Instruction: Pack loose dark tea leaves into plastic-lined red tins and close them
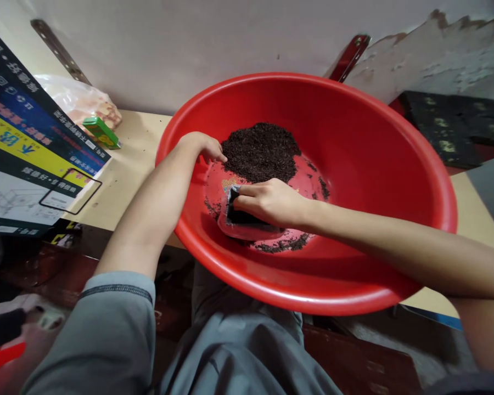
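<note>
A big red plastic basin [374,142] holds a heap of dark brown dry bits [261,151], which look like loose tea leaves. More bits are scattered over the basin's floor. My right hand [271,202] is in the basin, its fingers closed at the mouth of a small plastic bag [247,227] with a dark inside. The bag lies tilted on the basin floor, in front of the heap; the hand hides part of it. At the heap's left edge, my left hand [203,147] hangs inside the rim with its fingers apart and holding nothing visible.
The basin stands on a pale wooden table [135,137] against a wall. To the left are a tall printed carton [28,142], a clear plastic bag [78,99] and a small green box [101,131]. Black patterned boxes [444,126] sit behind the basin's right side.
</note>
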`<state>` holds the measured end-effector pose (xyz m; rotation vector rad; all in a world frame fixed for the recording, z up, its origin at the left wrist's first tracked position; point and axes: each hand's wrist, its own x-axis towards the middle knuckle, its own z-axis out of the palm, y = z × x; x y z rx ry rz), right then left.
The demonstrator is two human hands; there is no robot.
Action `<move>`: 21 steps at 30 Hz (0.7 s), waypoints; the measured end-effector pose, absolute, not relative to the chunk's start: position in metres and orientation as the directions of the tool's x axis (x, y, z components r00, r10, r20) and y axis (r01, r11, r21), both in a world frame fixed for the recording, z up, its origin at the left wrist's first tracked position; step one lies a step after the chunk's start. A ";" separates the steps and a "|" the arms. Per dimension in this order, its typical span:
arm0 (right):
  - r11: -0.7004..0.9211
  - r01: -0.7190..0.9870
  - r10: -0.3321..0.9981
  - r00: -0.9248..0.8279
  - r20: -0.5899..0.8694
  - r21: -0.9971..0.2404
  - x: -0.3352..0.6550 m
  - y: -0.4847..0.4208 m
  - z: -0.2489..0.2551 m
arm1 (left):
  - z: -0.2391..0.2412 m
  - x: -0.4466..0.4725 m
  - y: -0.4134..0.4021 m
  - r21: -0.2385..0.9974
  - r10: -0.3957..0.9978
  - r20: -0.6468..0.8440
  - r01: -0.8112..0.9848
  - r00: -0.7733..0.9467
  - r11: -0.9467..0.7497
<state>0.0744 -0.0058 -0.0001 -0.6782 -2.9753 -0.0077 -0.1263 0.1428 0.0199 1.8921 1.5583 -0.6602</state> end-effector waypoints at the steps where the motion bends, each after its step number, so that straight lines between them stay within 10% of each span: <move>1: 0.890 0.456 0.455 -0.887 0.083 -0.009 0.073 -0.006 0.000 | 0.020 -0.126 0.143 0.135 0.686 -0.703 0.982 0.188 -0.131; 13: 0.818 0.569 0.574 -0.815 0.073 -0.081 0.075 -0.009 0.011 | 0.020 -0.124 0.142 0.147 0.700 -0.690 0.983 0.184 -0.114; 21: 0.937 0.348 0.344 -0.915 0.211 -0.018 0.076 -0.003 -0.010 | 0.022 -0.122 0.139 0.140 0.702 -0.691 0.985 0.171 -0.102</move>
